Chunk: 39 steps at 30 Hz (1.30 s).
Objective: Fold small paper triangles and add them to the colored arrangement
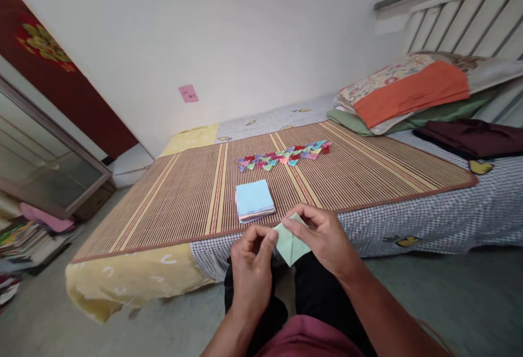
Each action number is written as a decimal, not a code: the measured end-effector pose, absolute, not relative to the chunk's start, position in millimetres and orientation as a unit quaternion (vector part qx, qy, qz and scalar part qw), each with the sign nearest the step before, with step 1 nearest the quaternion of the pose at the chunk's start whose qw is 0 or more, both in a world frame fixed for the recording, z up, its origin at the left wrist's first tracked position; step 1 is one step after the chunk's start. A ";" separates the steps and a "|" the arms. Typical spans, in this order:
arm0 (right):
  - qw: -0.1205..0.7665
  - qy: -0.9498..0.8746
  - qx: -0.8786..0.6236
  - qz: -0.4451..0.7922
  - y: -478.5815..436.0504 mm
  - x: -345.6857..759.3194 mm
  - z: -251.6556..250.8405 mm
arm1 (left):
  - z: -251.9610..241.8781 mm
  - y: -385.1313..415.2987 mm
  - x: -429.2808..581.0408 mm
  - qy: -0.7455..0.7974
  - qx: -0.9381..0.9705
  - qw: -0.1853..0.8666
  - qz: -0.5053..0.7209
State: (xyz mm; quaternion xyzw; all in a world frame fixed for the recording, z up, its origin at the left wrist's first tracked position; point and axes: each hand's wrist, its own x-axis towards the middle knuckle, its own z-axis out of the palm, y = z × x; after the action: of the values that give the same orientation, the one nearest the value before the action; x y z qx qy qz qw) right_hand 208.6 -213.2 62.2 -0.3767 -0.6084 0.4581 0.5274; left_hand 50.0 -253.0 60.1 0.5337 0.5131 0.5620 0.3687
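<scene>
Paper [291, 248], one, between left hand [251, 270], right hand [323, 240]

Person's wearing black trousers [321, 291] and a dark pinkish-red top [306, 342], with just the bottom bit of it peeking into the shot. Forearms are bare for as far as the frame shows. The left hand [251, 270] and right hand [324, 242] are bare too.

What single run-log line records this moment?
left hand: pinching green paper | right hand: pinching it too | mat: blue paper stack, folded pieces in a row
</scene>
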 end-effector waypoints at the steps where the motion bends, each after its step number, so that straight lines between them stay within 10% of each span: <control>1: 0.528 -0.612 -0.383 0.448 -213.4 209.3 62.3 | 59.5 -252.5 50.7 0.503 0.521 0.396 0.564; 21: 0.520 -0.504 -0.320 0.611 -209.3 199.7 44.2 | 47.5 -231.8 50.9 0.423 0.305 0.514 0.681; 39: 0.547 -0.587 -0.386 0.455 -210.9 208.9 51.4 | 47.8 -241.7 60.8 0.416 0.393 0.558 0.601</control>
State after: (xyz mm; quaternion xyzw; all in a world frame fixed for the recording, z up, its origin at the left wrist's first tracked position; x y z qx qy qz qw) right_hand 208.9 -210.9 51.4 -0.3862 -0.5869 0.4554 0.5468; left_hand 60.8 -241.7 47.8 0.3928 0.4165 0.6010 0.5577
